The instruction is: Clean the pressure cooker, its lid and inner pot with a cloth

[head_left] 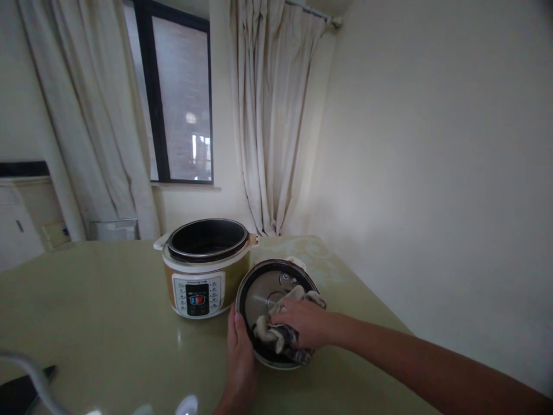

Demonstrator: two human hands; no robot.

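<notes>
My left hand [242, 351] grips the left rim of a round pressure cooker lid [259, 291], whose metal underside and dark sealing ring face me. Bunched in my right hand [305, 323] is a patterned cloth [270, 334], pressed against the lower right of the lid's inner face. The cloth hides part of that face. Behind the lid and to its left stands the electric pressure cooker [237, 282], uncovered, with a dark inner pot [207, 237] and a control panel [199, 294] on its front.
The cooker stands on a glossy green table [108, 311]. A dark object [21, 392] and a grey curved bar [30, 369] are at the near left. A white wall [432, 173] borders the table's right side. Curtains [276, 115] and a window [184, 98] are behind.
</notes>
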